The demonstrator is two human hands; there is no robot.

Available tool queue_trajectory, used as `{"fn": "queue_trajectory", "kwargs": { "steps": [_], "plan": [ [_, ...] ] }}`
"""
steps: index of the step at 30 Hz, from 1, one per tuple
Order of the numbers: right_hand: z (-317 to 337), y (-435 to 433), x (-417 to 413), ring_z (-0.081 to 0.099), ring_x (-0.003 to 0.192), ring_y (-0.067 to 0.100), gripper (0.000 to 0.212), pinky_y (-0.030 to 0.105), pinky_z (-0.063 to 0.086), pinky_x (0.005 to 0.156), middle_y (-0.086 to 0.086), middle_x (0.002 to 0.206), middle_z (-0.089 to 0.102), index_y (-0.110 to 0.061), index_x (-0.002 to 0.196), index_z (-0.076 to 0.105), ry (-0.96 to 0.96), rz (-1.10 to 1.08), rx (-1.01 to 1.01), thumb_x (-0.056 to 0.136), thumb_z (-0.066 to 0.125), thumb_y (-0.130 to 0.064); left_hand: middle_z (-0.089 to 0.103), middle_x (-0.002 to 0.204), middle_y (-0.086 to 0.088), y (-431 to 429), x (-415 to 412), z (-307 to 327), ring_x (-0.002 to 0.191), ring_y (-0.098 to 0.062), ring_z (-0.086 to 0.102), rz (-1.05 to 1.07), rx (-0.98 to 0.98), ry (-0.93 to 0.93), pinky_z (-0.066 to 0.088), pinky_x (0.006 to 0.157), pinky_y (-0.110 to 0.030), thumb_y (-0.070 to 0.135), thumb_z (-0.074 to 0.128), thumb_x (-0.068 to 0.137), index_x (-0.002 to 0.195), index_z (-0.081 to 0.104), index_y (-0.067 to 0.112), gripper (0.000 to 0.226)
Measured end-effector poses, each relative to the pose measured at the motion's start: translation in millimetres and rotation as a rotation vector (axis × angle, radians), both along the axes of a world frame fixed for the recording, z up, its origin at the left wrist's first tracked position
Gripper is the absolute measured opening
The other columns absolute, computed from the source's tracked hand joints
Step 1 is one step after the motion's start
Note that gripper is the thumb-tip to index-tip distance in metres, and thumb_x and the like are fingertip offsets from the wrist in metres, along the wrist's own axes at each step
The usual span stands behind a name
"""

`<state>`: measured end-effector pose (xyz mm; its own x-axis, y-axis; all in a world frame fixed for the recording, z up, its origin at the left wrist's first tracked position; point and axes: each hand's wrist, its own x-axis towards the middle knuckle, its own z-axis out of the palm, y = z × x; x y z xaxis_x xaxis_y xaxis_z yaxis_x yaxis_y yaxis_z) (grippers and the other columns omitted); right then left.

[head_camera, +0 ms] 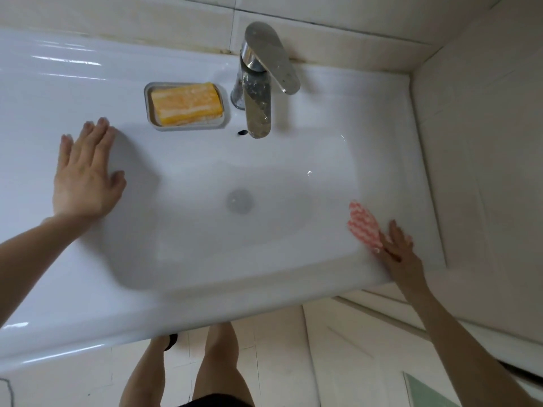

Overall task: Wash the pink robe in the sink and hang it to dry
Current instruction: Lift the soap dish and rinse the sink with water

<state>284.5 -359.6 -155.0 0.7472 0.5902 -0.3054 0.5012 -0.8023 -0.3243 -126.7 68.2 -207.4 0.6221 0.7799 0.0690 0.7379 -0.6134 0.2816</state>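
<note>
A white sink (205,254) fills the view, its basin holding no cloth and its round drain plug (240,200) in the middle. My left hand (85,174) rests flat on the sink's left rim, fingers spread, holding nothing. My right hand (398,251) lies on the right rim with its fingertips on a small pink-and-white patterned cloth (365,224), which lies on the rim at the basin's right edge. I cannot tell whether the fingers grip it or just press on it. No larger pink robe is visible.
A chrome faucet (258,83) stands at the back centre, spout over the basin. A grey soap dish with a yellow soap bar (185,104) sits left of it. Beige tiled walls close in behind and at the right. My legs and the tiled floor show below.
</note>
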Motion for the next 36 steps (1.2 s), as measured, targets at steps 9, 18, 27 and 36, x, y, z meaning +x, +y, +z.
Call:
{"fn": "queue_trajectory", "kwargs": {
  "steps": [9,18,27,36],
  "plan": [
    [-9,34,-124,0.053,0.113,0.005,0.033,0.033,0.028,0.110,-0.006,0.125,0.063,-0.046,0.119,0.058,-0.003,0.157,0.256,0.087,0.051,-0.053,0.009,0.159,-0.008,-4,3,2,0.147,-0.023,0.005,-0.015,0.006,0.092,-0.011,0.116,-0.036,0.030,0.049,0.081,0.150,0.015,0.007,0.081],
    [-40,181,-151,0.061,0.056,0.013,0.029,0.024,0.048,0.050,0.000,0.073,0.061,-0.019,0.079,0.046,0.405,-0.232,0.218,0.077,0.074,-0.013,0.025,0.154,0.011,13,-5,31,0.142,-0.005,0.019,0.141,-0.459,-0.564,0.014,0.118,-0.028,0.031,0.052,0.095,0.147,0.033,0.019,0.056],
    [-129,202,-136,0.012,0.143,0.037,0.067,0.054,0.021,0.109,0.016,0.158,0.010,-0.025,0.148,0.024,-0.074,0.398,0.017,0.090,0.047,-0.048,0.000,0.159,-0.015,89,-39,7,0.146,-0.029,-0.002,0.220,-0.012,0.078,-0.004,0.118,-0.044,0.048,0.015,0.098,0.151,0.006,0.004,0.069],
    [-131,211,-128,0.036,0.126,0.037,0.047,0.042,0.033,0.098,0.027,0.137,0.040,-0.009,0.119,0.047,-0.148,0.385,0.050,0.072,0.051,-0.016,0.007,0.158,-0.012,13,-20,5,0.147,-0.025,0.004,0.003,0.028,0.104,0.004,0.119,-0.043,0.044,0.017,0.098,0.150,0.013,0.003,0.066]
  ]
}}
